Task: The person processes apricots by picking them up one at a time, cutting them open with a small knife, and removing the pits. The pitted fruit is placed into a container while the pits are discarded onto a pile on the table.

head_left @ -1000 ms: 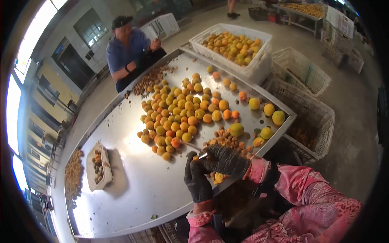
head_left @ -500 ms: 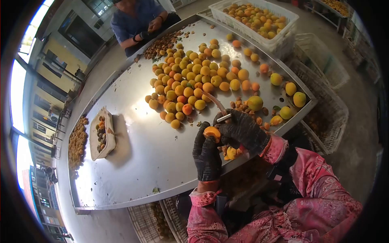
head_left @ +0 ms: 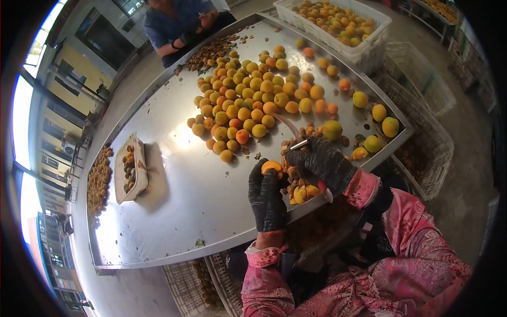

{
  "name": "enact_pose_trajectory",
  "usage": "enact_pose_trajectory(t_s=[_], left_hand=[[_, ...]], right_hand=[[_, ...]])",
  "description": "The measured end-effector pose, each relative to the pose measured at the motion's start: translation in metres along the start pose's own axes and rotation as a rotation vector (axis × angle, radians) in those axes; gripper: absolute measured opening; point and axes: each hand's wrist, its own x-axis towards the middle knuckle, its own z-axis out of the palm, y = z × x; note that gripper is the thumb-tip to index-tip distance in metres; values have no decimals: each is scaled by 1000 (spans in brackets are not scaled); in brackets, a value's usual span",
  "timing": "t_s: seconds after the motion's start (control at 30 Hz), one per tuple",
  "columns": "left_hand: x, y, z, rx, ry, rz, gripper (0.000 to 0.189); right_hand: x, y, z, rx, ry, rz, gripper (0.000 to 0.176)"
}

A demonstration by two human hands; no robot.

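Note:
My left hand [head_left: 266, 201], in a black glove, grips a cut apricot [head_left: 272, 167] with its orange flesh showing. To its right, my right hand [head_left: 325, 162], also gloved in black, is closed around a slim tool with a silver metal part [head_left: 299, 145]. A curved brown strip [head_left: 287, 124] reaches from near that metal part toward the fruit. Something red and white [head_left: 324, 190] shows under the right hand. Below and between the hands lie opened apricot pieces [head_left: 302, 194] and pits. Whole apricots [head_left: 248, 98] are heaped farther across the metal table [head_left: 198, 185].
A shallow pale tray [head_left: 138, 182] holds dark fruit at left, beside a pile of pits [head_left: 99, 182]. One full crate of apricots [head_left: 351, 47] stands behind the table. More crates [head_left: 422, 158] are at right and underneath. Another person [head_left: 177, 26] sits at the far edge.
My right hand has moved up and right, away from the cut apricot. The left hand has shifted slightly left, still holding it. A red and white thing now shows below the right hand.

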Motion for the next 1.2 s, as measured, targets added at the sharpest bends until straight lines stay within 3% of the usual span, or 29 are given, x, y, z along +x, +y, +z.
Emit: enact_pose_trajectory(t_s=[0.07,0.13,0.3,0.37,0.47,0.53,0.6,0.7,0.8,0.93,1.0,1.07,1.1,1.2], left_hand=[[1,-2,0,58,42,34,35],[1,-4,0,138,41,41,33],[-2,-2,3,143,88,130,30],[-4,-2,0,117,115,173,29],[-14,5,-12,134,96,131,29],[-32,14,-18,227,-59,-2,31],[-50,17,-22,206,-62,-78,31],[-59,21,-34,1199,-576,291,32],[-69,35,-33,1236,-710,159,34],[-63,40,-33,1189,-744,239,34],[-51,44,-40,920,-526,-6,37],[-22,38,-45,674,-293,-52,40],[-4,37,-48,726,-173,9,41],[54,31,-71,1002,116,137,46]], right_hand=[[-6,9,3,-3,-52,-17,26],[-3,23,5,-620,96,-413,31],[0,22,1,-386,-2,-273,30],[-3,12,-8,-78,-234,88,26],[7,22,-5,-81,-94,3,27],[7,17,-8,-216,-122,-23,34],[17,34,-15,-649,-58,-400,40],[19,41,-17,-858,-10,-527,44],[15,35,-18,-942,-83,-402,43],[11,34,-19,-935,-59,-478,39],[5,28,-19,-846,-83,-408,35],[-4,15,-15,-753,-102,-313,34],[-6,11,-13,-659,-114,-219,33],[-6,12,-15,-712,-115,-233,35]])
